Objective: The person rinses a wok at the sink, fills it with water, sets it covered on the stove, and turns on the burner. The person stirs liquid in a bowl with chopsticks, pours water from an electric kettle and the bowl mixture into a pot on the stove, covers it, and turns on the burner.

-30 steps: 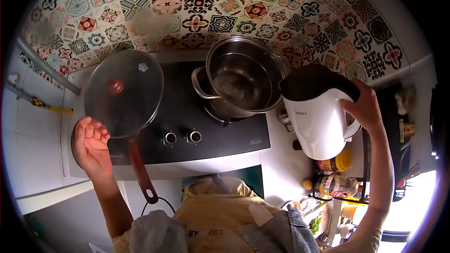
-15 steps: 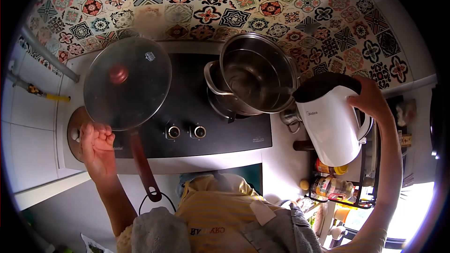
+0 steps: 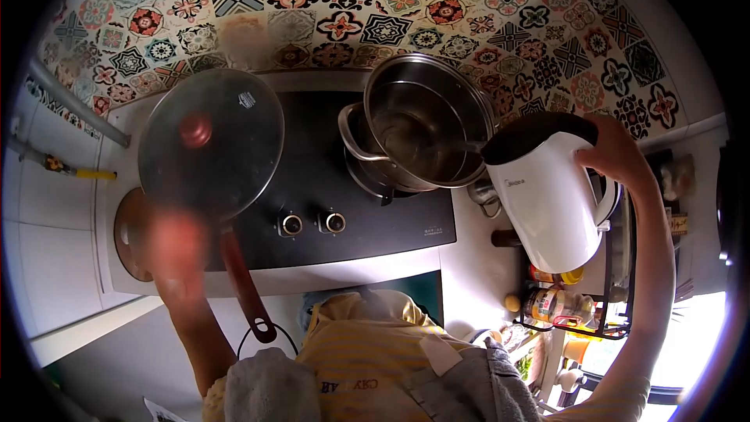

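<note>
Right hand (image 3: 613, 152) gripping white kettle (image 3: 543, 195), tilted left, spout at right rim of steel pot (image 3: 426, 121); pot on right side of black cooktop (image 3: 344, 238). Left hand (image 3: 178, 254) blurred, near side of lidded pan (image 3: 211, 144); can't tell how wide its fingers are

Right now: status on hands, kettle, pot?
Right hand gripping white kettle, spout tipped at steel pot. Left hand blurred, grip unclear. No obstruction seen between spout and pot.

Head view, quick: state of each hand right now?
Left hand: too blurred to tell open or closed.
Right hand: closed on the white kettle.
</note>
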